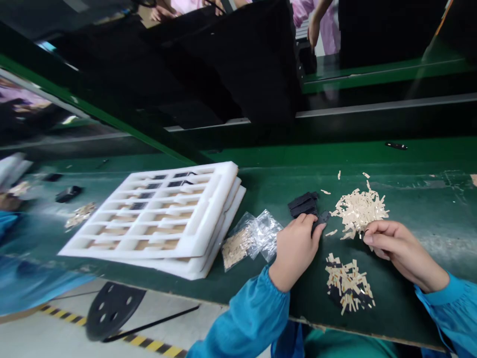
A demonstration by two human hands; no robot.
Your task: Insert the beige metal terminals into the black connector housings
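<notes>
Left hand [296,251] clamped on black part [321,220], right hand [400,250] pinched — two strip piles [359,211] beside.

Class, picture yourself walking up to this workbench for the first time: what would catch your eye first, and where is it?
The stack of white foam trays stands out first, lying on the green bench left of centre. To the right lie two heaps of pale strips, beside the right hand. The left hand grips a small black part.
</notes>
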